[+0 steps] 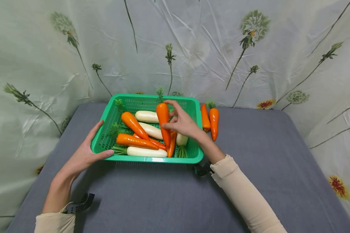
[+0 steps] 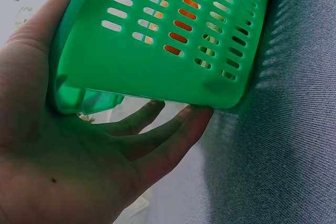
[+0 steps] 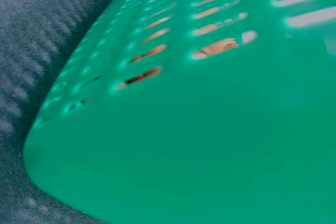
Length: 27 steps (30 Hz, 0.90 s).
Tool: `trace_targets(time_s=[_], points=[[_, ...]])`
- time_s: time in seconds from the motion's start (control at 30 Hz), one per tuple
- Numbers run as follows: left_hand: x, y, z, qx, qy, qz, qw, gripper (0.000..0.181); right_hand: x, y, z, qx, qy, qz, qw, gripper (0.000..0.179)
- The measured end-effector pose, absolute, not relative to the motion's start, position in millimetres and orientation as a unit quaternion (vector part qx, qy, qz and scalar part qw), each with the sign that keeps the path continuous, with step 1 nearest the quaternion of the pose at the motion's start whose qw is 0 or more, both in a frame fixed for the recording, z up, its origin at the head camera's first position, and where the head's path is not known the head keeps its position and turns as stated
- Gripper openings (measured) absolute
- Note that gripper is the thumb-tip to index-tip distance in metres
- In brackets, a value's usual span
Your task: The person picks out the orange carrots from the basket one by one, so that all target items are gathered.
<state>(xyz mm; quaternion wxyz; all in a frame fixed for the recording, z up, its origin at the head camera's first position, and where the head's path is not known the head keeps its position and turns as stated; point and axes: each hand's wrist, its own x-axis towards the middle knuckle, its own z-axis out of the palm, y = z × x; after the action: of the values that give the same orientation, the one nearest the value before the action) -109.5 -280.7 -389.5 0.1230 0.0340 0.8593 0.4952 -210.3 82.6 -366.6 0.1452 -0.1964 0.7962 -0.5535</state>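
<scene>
A green plastic basket [image 1: 154, 159] holds several orange carrots and white radishes with green tops. My left hand [image 1: 83, 157] grips its near left corner, thumb over the front rim and fingers along the left side. Inside the basket, my right hand [image 1: 184, 122] pinches a carrot [image 1: 163, 115] between thumb and fingers, its leafy top pointing to the far side. Left of it lie another carrot [image 1: 134, 124] and a white radish [image 1: 147, 116]. A radish [image 1: 146, 152] lies along the front wall. The right wrist view shows only the basket's slotted wall [image 3: 184, 145] and grey cloth, the hand hidden.
Two carrots, one [image 1: 205, 118] beside the other [image 1: 214, 123], lie on the grey tablecloth [image 1: 259, 155] just right of the basket. A pale curtain [image 1: 198, 48] with a dandelion print hangs behind the table.
</scene>
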Motion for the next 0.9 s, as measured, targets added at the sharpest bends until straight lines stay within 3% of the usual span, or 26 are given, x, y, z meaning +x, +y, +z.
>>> trace_targets(time_s=[0.9], points=[[-108, -281, -389, 0.036, 0.861, 0.493, 0.122, 0.107, -210, 145, -333, -0.181, 0.769, -0.608, 0.08, 0.082]])
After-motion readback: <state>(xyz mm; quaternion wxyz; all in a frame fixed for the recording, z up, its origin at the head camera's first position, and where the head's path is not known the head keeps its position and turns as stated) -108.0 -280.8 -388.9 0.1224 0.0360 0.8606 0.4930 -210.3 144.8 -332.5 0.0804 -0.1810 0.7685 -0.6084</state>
